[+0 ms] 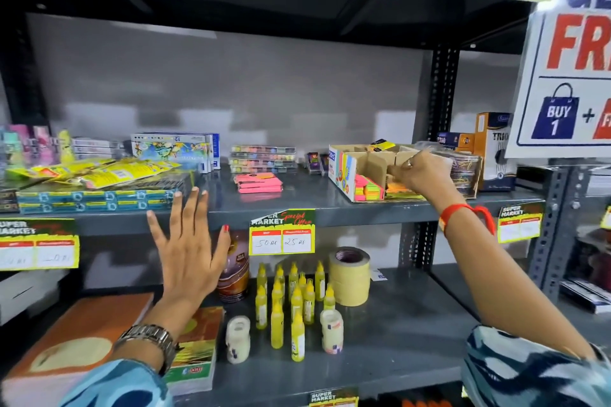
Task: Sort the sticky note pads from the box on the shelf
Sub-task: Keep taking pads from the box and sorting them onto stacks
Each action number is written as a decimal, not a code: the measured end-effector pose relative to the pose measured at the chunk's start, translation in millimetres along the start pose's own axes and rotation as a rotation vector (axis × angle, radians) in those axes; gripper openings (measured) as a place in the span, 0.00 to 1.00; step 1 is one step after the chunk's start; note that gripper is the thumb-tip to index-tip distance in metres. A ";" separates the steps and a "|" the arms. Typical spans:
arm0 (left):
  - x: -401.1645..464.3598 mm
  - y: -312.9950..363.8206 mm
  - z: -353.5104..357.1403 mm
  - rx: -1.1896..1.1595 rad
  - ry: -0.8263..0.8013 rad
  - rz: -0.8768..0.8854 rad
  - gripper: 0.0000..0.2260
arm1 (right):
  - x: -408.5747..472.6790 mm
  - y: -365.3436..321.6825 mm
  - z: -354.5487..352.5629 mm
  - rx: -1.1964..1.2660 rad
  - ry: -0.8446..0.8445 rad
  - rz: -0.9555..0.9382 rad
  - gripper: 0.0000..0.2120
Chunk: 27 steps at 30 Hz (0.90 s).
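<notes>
Cardboard, thin and already a little bent, makes the display box (pixel 360 172) that stands on the grey metal shelf (pixel 330 208), toward its right side. Inside it I can see dividers and some sticky note pads (pixel 368 190) in pink, yellow and green at the front, with orange ones deeper in. The right hand (pixel 418 170) reaches into the box from above, fingers curled down over the orange pads; whether they already pinch one I cannot tell, because the hand itself hides the fingertips. The left hand (pixel 186 241) is spread wide and flat, holding nothing, in front of the shelf edge, near a low stack of blue packets (pixel 96 201). Between the two hands, on the bare shelf, a small pile of pink pads (pixel 258 183) lies apart from the box, so the sorting seems to be started by colour. Such pads are light and fairly stiff as a block, but if they are wrapped in film they may be slippery. I think it is best to take one by its two long edges, thumb against fingers, not by the top sheet, which could peel or bend. The box is light also, and could slide or tip if a pad catches on a divider.
</notes>
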<state>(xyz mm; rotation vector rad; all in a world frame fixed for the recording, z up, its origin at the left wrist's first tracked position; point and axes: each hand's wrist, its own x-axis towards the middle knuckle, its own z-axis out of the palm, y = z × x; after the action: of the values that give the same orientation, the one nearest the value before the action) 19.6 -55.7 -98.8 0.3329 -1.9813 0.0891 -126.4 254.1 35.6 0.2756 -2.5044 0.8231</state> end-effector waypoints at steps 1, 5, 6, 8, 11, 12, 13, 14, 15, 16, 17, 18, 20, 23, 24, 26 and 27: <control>0.1 -0.2 -0.5 -0.001 -0.007 0.000 0.29 | 1.9 0.2 2.3 0.038 -0.006 0.006 0.18; -0.4 -0.3 -1.1 0.003 -0.021 -0.006 0.29 | 10.0 5.0 18.6 0.214 -0.010 0.030 0.21; -0.4 -1.0 -1.7 0.004 -0.024 -0.007 0.29 | 11.3 5.5 23.6 0.241 0.003 0.034 0.23; 0.0 -1.8 -2.4 0.007 -0.029 -0.001 0.29 | 10.2 4.4 31.3 0.235 0.074 0.046 0.26; 0.7 -5.6 -3.7 0.014 -0.028 0.015 0.30 | -6.2 -21.3 35.8 0.221 0.374 -0.104 0.21; 1.2 -6.4 -3.6 0.013 -0.022 0.021 0.29 | -16.0 -36.7 36.2 0.231 0.456 -0.214 0.19; 1.8 -6.7 -3.5 0.011 -0.017 0.030 0.29 | -25.7 -53.7 37.5 0.238 0.477 -0.322 0.17; 3.1 -8.5 -3.4 0.013 -0.012 0.039 0.29 | -33.0 -73.1 43.6 0.246 0.424 -0.405 0.16; 3.8 -9.1 -3.3 0.009 -0.012 0.045 0.29 | -37.3 -90.4 51.8 0.232 0.313 -0.457 0.15; 5.0 -11.4 -3.5 0.005 -0.014 0.048 0.29 | -40.0 -109.1 62.5 0.203 0.173 -0.471 0.15; 5.8 -13.1 -3.7 -0.003 -0.020 0.046 0.29 | -40.7 -125.3 74.3 0.182 0.029 -0.451 0.16; 6.0 -14.5 -3.8 -0.010 -0.030 0.045 0.29 | -41.0 -139.4 85.6 0.171 -0.111 -0.408 0.19; 4.4 -18.6 -3.2 -0.019 -0.048 0.064 0.30 | -40.2 -163.1 107.3 0.122 -0.332 -0.315 0.28; -0.3 -24.9 -0.3 -0.032 -0.041 0.115 0.28 | -36.8 -186.5 131.2 -0.037 -0.417 -0.279 0.35; -1.8 -27.3 0.2 -0.040 -0.035 0.124 0.28 | -35.9 -193.1 136.4 -0.082 -0.405 -0.275 0.34; -2.3 -29.5 0.6 -0.052 -0.030 0.136 0.27 | -31.5 -201.0 142.1 -0.096 -0.373 -0.258 0.27; -2.3 -30.1 0.6 -0.055 -0.031 0.141 0.27 | -29.9 -202.7 142.6 -0.075 -0.363 -0.243 0.24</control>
<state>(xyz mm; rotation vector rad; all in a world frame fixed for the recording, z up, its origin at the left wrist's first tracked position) 28.2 -84.3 -103.8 0.1603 -2.0321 0.1199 -88.4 7.7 22.5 0.7453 -2.7499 0.6230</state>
